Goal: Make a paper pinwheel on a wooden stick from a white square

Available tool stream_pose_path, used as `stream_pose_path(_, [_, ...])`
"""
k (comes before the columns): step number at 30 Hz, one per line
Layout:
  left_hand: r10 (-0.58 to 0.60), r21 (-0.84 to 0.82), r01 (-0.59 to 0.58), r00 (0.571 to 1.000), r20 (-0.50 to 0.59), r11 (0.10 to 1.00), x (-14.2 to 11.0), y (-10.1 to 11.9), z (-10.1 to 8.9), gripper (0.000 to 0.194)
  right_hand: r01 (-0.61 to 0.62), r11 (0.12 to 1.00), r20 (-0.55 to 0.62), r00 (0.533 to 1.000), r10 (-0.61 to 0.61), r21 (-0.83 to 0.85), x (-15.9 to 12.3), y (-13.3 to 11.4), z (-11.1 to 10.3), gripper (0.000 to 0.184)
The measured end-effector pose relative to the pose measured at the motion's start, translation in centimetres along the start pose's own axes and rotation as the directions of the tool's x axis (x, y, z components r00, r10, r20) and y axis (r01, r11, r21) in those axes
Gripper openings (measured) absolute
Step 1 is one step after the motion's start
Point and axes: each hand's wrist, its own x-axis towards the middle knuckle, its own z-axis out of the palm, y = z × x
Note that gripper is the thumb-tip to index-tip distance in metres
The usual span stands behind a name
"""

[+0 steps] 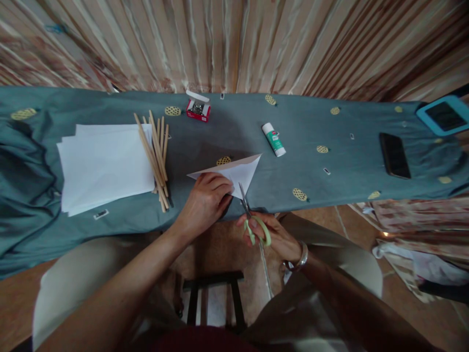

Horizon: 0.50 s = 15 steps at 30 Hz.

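A folded white paper triangle point(240, 171) lies near the front edge of a table covered by a teal cloth point(311, 166). My left hand point(205, 203) grips the paper's lower left part, fingers curled over it. In my right hand point(273, 234) are green-handled scissors point(252, 220), fingers through the loops. The blades point up and meet the paper's lower edge beside my left fingers.
A stack of white sheets point(104, 164) and several wooden sticks point(157, 156) lie at the left. A red staple box point(198, 108) and a glue stick point(274, 139) sit behind the paper. A black phone point(394, 155) and a blue-framed device point(443, 115) lie at the right. A dark stool point(214, 298) stands between my knees.
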Motion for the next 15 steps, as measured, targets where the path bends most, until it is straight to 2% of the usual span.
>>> stream_pose_path(15, [-0.003,0.024,0.002,1.000,0.008,1.000,-0.07,-0.07,0.06,0.012,0.025,0.999,0.005,1.000,-0.025,-0.031,0.02,0.50,-0.13,0.057])
